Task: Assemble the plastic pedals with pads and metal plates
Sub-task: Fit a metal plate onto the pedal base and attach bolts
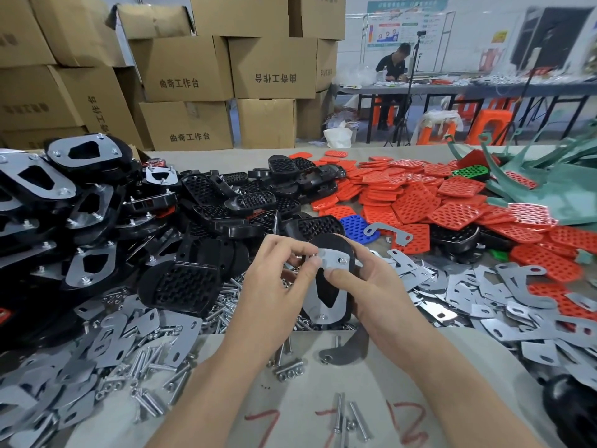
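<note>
- The right hand point(378, 292) grips the black pedal point(332, 245) from its right side, fingers curled under it. It holds the pedal above the table point(307, 405), just in front of the parts piles.
- A plate point(337, 270) lies on the pedal's upturned face. Two fixings show on it, one near the top and one at the near tip.
- The left hand point(274, 286) pinches a small fastener point(315, 254) between thumb and forefinger at the plate's upper-left corner. We cannot tell whether it is a nut or a bolt head.
- We judge the step in hand to be securing this remaining corner.
- Risk: the fastener slips from the fingertips and is lost among the loose bolts point(289, 370) below.
- Risk: a tilted start cross-threads the fastener.
- Risk: a slack grip lets the pedal turn, and the plate shifts off its hole.
</note>
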Available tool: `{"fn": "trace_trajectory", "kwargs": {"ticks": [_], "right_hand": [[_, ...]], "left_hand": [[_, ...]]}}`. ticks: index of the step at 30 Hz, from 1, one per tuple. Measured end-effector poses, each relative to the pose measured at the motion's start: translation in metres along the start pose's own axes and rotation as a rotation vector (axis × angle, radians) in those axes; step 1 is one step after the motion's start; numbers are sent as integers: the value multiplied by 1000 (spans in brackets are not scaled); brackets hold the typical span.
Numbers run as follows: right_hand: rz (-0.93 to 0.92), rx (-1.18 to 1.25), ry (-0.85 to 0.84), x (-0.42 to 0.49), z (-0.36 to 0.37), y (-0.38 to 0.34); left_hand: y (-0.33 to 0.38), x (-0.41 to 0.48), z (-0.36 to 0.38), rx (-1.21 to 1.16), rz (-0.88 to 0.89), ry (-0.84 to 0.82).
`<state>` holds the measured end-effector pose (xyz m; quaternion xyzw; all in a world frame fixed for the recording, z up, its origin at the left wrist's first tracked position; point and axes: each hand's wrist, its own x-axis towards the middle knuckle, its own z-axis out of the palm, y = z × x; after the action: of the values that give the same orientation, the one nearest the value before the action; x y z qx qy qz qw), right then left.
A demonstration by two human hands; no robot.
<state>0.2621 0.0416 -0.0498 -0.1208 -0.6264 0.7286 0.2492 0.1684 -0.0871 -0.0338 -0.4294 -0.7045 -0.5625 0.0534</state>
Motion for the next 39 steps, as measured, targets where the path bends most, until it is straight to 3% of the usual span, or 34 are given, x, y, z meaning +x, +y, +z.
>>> {"fn": "trace_trajectory", "kwargs": {"ticks": [18, 24, 30, 33, 39], "right_hand": [[-6, 8, 5, -3, 3, -3], [-14, 21, 37, -1, 2, -3], [-20, 28, 12, -2, 2, -3], [-16, 31, 0, -3, 4, -5], [9, 67, 9, -4, 3, -7]], "left_hand": [[-4, 2, 0, -9, 11, 67], [-7, 1, -1, 23, 84, -23], [-4, -1, 1, -94, -39, 6], [-3, 0, 0, -35, 5, 45], [-3, -4, 3, -55, -3, -48]]}}
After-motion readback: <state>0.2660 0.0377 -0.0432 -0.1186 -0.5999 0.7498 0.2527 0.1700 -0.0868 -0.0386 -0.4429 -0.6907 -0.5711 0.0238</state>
